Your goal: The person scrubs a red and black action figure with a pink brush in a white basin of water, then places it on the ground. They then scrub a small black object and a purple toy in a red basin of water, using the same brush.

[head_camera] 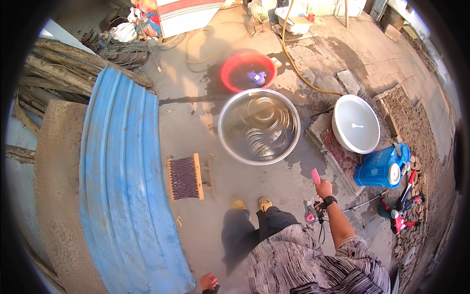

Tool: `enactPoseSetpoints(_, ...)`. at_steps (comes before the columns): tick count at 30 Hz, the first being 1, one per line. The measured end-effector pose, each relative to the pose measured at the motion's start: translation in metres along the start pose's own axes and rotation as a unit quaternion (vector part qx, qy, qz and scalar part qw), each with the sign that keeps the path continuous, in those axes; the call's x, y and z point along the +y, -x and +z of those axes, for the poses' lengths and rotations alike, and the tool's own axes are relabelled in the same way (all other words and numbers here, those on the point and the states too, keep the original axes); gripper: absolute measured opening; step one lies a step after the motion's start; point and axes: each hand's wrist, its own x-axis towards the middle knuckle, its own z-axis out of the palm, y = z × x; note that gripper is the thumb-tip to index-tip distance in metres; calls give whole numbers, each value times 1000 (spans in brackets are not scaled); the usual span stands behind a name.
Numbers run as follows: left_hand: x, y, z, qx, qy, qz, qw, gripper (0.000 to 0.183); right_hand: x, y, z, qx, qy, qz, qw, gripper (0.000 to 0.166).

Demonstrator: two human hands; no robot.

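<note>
My right hand (pixel 324 189), with a black band at its wrist, grips a flat pink plastic object (pixel 315 176) whose kind is unclear. Beyond it on the concrete stands a wide metal basin (pixel 223 136) of cloudy water, in which several round metal dishes (pixel 259 141) lie under the surface. Behind that, a red plastic basin (pixel 229 79) holds dark water and a purple-and-white item (pixel 258 77). To the right is a white basin (pixel 356 146) of water with a small white spoon-like piece (pixel 357 126). My left hand (pixel 209 281) hangs low at the bottom edge, its fingers partly hidden.
A folding stool (pixel 186 178) with a woven seat stands left of my feet, beside a blue corrugated metal sheet (pixel 128 176). At the right are a blue sprayer tank (pixel 376 167), its thin wand (pixel 363 203) and a red-and-black toy figure (pixel 398 220). A yellow hose (pixel 293 68) crosses the ground.
</note>
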Motion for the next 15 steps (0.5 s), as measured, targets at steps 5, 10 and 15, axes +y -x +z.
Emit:
enactPoseSetpoints(5, 92, -26, -43, 26, -119, 39, 992, 28, -40, -8, 14, 64, -18, 13, 998, 27)
enactPoseSetpoints(10, 300, -13, -23, 186, -109, 57, 975, 26, -34, 29, 41, 65, 35, 146, 987, 32)
enactPoseSetpoints(15, 527, -49, -7, 120, -207, 230, 943, 23, -27, 90, 91, 114, -12, 237, 965, 32)
